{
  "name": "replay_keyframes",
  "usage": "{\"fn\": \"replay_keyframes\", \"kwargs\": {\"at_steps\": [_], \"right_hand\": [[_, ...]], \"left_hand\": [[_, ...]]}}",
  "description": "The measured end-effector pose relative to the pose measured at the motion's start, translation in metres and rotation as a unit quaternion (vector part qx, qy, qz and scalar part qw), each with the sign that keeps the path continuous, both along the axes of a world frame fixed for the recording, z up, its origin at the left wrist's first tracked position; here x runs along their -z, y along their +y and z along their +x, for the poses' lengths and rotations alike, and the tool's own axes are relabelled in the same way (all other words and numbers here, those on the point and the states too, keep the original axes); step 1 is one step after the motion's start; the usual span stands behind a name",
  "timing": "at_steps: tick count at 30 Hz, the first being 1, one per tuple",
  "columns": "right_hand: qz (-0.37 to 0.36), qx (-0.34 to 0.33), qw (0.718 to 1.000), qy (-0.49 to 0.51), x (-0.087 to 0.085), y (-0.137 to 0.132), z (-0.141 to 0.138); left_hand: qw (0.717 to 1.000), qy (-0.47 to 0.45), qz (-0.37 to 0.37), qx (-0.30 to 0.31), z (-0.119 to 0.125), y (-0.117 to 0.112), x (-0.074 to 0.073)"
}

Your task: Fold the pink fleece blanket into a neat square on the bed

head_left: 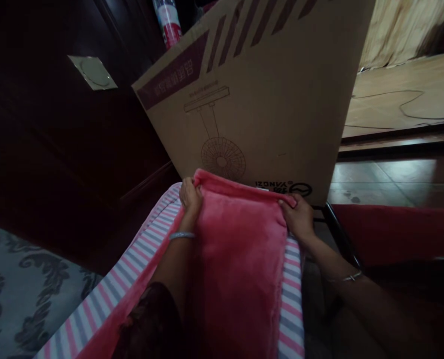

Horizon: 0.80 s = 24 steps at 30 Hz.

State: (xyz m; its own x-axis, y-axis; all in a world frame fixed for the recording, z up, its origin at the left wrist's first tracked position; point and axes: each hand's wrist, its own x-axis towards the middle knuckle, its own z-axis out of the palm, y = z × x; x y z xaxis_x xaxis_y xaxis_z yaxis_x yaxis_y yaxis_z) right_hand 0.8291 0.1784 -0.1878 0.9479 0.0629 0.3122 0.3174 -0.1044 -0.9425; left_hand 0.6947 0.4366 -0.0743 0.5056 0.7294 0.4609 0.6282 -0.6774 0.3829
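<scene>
Red plush cloth (240, 259) is stretched out before a cardboard box (281, 109), striped fabric (291, 299) showing along both sides, its far corners pinched in the grip of left hand (191, 197) and right hand (297, 215); apparently soft and floppy, it is best held there.

A bottle (169, 25) shows past a cardboard box (277, 109) near dark panelling (53, 144).

left: dark wood panel (31, 129), pale square (92, 74) on its face | lower left: grey surface (12, 294), dark scroll pattern | right: glossy tiles (386, 175), red surface (397, 232) nearer | upper right: pale floor (389, 82), pale curtain (397, 32) behind | light: dim left, brighter upper right
</scene>
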Motion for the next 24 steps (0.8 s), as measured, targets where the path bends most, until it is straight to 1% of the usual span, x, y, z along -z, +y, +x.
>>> {"fn": "replay_keyframes", "kwargs": {"at_steps": [1,4,6,8,12,15,19,21,24], "right_hand": [[0.003,-0.002,1.0,0.002,0.0,0.0,0.0],[-0.006,-0.007,1.0,-0.001,0.0,0.0,0.001],[-0.018,-0.012,1.0,-0.005,0.0,-0.001,0.002],[-0.027,-0.018,0.999,-0.006,0.001,-0.002,0.003],[-0.03,-0.02,0.999,-0.011,0.003,-0.002,0.004],[-0.021,-0.014,1.0,-0.011,0.001,-0.002,0.002],[0.007,-0.004,1.0,-0.012,-0.004,-0.004,-0.002],[0.005,-0.013,1.0,-0.013,-0.006,-0.005,-0.003],[-0.033,-0.026,0.999,0.004,-0.007,-0.006,0.0]], "left_hand": [[1.0,0.023,-0.006,-0.011,-0.001,0.002,0.004],[0.989,0.11,-0.092,-0.023,-0.004,0.011,0.019],[0.982,0.136,-0.129,-0.026,-0.005,0.019,0.026],[0.977,0.148,-0.149,-0.032,-0.004,0.026,0.028],[0.972,0.155,-0.171,-0.034,0.003,0.03,0.026],[0.978,0.141,-0.155,-0.023,0.008,0.023,0.025],[0.995,0.067,-0.064,-0.027,0.008,0.013,0.024],[0.998,0.045,-0.034,-0.038,0.006,0.012,0.026],[0.997,0.056,-0.041,-0.037,0.003,0.015,0.037]]}}
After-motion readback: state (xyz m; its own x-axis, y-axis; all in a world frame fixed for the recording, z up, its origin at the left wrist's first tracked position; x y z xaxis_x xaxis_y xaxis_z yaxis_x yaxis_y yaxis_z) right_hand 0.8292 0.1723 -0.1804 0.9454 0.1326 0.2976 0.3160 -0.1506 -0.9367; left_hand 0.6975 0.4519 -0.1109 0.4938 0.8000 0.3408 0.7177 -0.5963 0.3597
